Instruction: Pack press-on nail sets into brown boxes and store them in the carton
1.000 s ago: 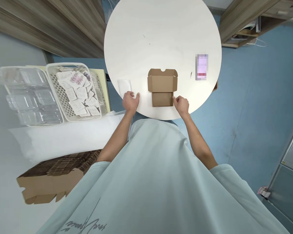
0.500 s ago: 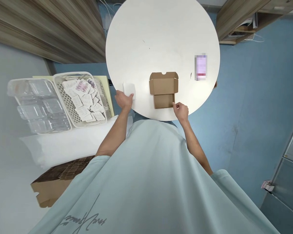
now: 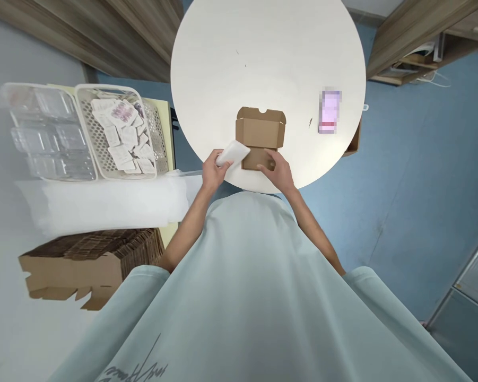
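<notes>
A small brown cardboard box (image 3: 261, 131) lies with its lid folded back near the front edge of the round white table. Pinched in my left hand (image 3: 215, 171) is a white, flat, soft-looking packet (image 3: 234, 154), tilted, with its right corner over the box's left side. What the packet contains is hidden. My right hand (image 3: 279, 171) is at the box's right side, thumb and fingers apart and curved over its lower compartment. Nothing shows between those fingers.
At left stand a basket of white card packets (image 3: 128, 135), clear plastic containers (image 3: 55, 132), white wrapping sheets (image 3: 103, 204) and a stack of flattened cardboard boxes (image 3: 87, 260). A pixelated purple item (image 3: 329, 111) lies on the table's right (image 3: 270, 63).
My left hand has lifted the white packet off the table and brought it right to the box. My right hand has moved from the box's corner to over its inside. The view has shifted slightly.
</notes>
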Demonstrator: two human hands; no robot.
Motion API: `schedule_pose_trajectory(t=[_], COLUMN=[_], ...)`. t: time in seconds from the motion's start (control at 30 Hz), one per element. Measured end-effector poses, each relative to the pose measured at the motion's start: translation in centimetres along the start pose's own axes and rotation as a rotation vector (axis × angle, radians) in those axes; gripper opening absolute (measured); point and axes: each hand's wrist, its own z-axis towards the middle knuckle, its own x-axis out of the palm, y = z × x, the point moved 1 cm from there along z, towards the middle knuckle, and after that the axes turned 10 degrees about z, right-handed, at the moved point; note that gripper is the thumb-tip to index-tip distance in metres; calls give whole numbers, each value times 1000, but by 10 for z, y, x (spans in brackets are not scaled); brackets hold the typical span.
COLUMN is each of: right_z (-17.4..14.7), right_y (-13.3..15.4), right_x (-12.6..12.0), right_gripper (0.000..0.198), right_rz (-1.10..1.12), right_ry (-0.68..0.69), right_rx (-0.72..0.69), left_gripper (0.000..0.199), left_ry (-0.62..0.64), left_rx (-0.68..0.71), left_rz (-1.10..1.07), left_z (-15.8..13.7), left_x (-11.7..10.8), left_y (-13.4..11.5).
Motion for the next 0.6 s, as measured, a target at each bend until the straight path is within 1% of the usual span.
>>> schedule_pose_trajectory(t=[0.07, 0.1, 0.13, 0.2, 0.27, 0.3, 0.37, 0.4, 0.5, 0.53, 0.6], right_z=[6, 8, 9, 9, 7, 7, 7, 9, 18, 22, 30], right_y=[-2, -4, -6, -12, -20, -24, -31, -34, -42, -43, -45], right_x=[1, 1, 2, 3, 3, 4, 4, 4, 7, 9, 12], right_gripper=[69, 69, 64, 46, 31, 27, 24, 23, 22, 21, 20], right_rz=[14, 23, 34, 62, 86, 97, 117, 126, 122, 106, 55], right_ry=[73, 109, 140, 171, 148, 120, 56, 26, -36, -52, -78], right_rx=[-87, -113, -120, -81, -9, 24, 71, 95, 178, 206, 257], left_gripper=[37, 39, 40, 41, 40, 40, 44, 49, 63, 62, 49], left_ry=[90, 140, 186, 252, 288, 296, 285, 260, 133, 94, 47], left_rx=[62, 83, 102, 142, 185, 200, 195, 165, 19, -21, -61], left_rz=[1, 9, 19, 32, 30, 28, 28, 25, -3, -8, 13], left_z=[-14, -18, -21, -22, -20, -17, -10, -6, 10, 15, 25], left_x=[2, 3, 4, 7, 12, 15, 22, 27, 44, 49, 60], left_y=[-13, -19, -25, -34, -41, -44, -47, -47, -46, -45, -42])
